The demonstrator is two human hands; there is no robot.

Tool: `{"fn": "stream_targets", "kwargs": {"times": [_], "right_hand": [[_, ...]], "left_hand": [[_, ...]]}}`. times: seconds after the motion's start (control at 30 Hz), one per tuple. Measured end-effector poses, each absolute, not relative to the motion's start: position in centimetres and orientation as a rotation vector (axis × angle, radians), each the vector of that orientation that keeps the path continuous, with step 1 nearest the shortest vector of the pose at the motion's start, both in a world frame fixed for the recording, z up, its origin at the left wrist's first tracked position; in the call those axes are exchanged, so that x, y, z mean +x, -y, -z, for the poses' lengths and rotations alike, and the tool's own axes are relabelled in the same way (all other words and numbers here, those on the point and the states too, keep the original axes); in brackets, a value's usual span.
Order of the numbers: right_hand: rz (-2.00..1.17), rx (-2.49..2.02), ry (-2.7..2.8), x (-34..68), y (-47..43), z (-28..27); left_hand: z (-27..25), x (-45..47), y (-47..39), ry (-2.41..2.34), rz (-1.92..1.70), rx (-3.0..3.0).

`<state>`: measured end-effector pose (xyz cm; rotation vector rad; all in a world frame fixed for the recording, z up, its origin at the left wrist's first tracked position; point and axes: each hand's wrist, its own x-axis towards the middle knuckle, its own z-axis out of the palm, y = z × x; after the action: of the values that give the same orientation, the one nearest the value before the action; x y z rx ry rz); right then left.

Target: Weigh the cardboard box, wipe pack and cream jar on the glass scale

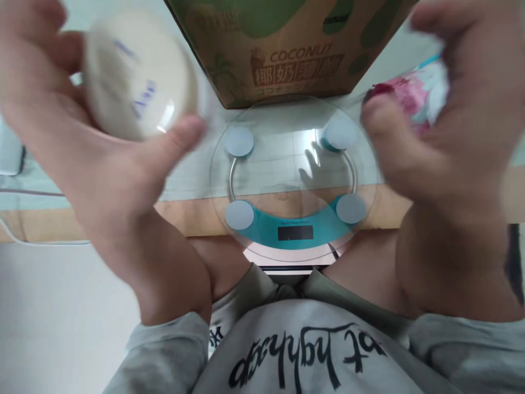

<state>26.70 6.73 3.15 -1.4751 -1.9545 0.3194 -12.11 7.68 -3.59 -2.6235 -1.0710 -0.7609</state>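
In my left hand (118,148) is a round cream-coloured container (164,82) with blue lettering and a shiny surface. My thumb presses its near edge and my fingers curl round its far side; motion blurs the lettering. My right hand (447,126) is raised at the right, thumb and forefinger apart, with nothing visibly gripped. Behind it shows a pink floral packet (404,96), partly covered by the hand; it appears to lie on the table. Below and between both hands sits a clear glass scale (279,169) with a teal display panel (266,224); its screen (295,233) looks dark.
A brown and green cardboard box (295,65) printed "COCONUT" stands just behind the scale. The table (184,219) has a wooden front edge, which the scale overhangs towards my lap. White cables (45,242) and a pale device (10,145) are at the left.
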Motion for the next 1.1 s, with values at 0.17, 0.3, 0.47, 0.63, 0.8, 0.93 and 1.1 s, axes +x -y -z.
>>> {"fn": "stream_targets", "kwargs": {"times": [0.17, 0.3, 0.47, 0.63, 0.8, 0.93, 1.1], "right_hand": [[-0.624, -1.244, 1.881, 23.7, -7.9, 0.4], [-0.983, -1.169, 1.434, 23.3, -8.6, 2.6], [-1.192, -1.095, 1.127, 23.4, -9.0, 4.1], [-1.182, -1.098, 1.086, 23.5, -9.5, 5.7], [-1.152, -1.072, 1.097, 23.6, -9.7, 6.5], [-1.147, -1.095, 1.125, 23.5, -9.5, 6.3], [-1.116, -1.103, 1.189, 23.4, -9.2, 5.9]], "left_hand": [[2.8, -2.1, -6.5, 1.224, 0.850, -2.826], [1.8, 2.3, -6.5, 1.344, 0.970, -2.963], [0.3, 2.5, -6.5, 1.222, 1.034, -3.234], [0.6, -0.1, -8.3, 1.166, 1.372, -3.231], [1.7, -2.1, -9.8, 1.739, 2.017, -2.347], [1.1, -1.6, -8.9, 1.609, 1.814, -2.738], [0.9, 1.2, -7.6, 1.015, 1.097, -3.300]]}}
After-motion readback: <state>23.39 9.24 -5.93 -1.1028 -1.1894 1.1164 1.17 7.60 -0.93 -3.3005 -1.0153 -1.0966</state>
